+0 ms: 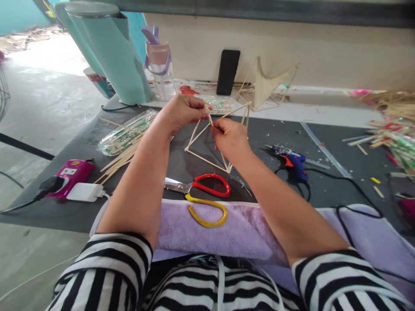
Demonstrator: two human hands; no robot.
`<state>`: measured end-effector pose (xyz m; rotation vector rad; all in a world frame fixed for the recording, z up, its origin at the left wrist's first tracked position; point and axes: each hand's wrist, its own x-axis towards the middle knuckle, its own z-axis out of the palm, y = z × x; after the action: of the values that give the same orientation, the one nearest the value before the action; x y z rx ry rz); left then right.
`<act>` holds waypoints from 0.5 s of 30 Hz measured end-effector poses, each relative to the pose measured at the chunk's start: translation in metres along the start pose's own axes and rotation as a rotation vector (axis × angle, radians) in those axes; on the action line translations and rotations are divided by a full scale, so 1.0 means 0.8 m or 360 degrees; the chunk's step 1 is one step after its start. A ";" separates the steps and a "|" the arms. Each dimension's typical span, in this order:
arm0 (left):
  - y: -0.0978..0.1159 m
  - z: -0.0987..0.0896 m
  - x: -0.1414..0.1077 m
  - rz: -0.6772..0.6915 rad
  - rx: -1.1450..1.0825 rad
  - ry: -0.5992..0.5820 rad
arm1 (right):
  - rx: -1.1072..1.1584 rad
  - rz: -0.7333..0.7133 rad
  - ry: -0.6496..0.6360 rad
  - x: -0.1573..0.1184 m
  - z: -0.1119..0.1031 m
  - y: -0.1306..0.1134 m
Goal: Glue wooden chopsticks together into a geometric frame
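A frame of thin wooden sticks (207, 161) stands on the dark table between my arms, its sticks joined at the corners. My left hand (184, 113) pinches a corner of sticks at the top of the frame. Just right of it, my right hand (231, 137) is closed round the lower end of a short wooden stick (210, 120) that slants down from that corner. My fingers hide part of the joint. Below the frame lie scissors (212, 183) with one red and one yellow handle, partly on a purple towel (240, 229).
To the right lie a blue glue gun (293, 164) with its black cord and clear glue sticks (324, 147). Loose sticks (121, 160), a plastic pack (129, 131) and a magenta power socket (73, 175) are left. Behind stand a phone (228, 72), bottle (160, 65), jug (106, 52) and another stick model (266, 86).
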<state>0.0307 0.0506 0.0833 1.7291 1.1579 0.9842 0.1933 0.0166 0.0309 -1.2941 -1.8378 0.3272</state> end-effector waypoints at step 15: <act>0.001 0.001 -0.001 -0.0009 -0.0039 0.0010 | -0.0043 0.0020 -0.0010 0.000 -0.004 -0.006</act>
<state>0.0319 0.0498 0.0835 1.7039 1.1496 0.9970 0.1927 0.0137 0.0354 -1.3248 -1.8459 0.3143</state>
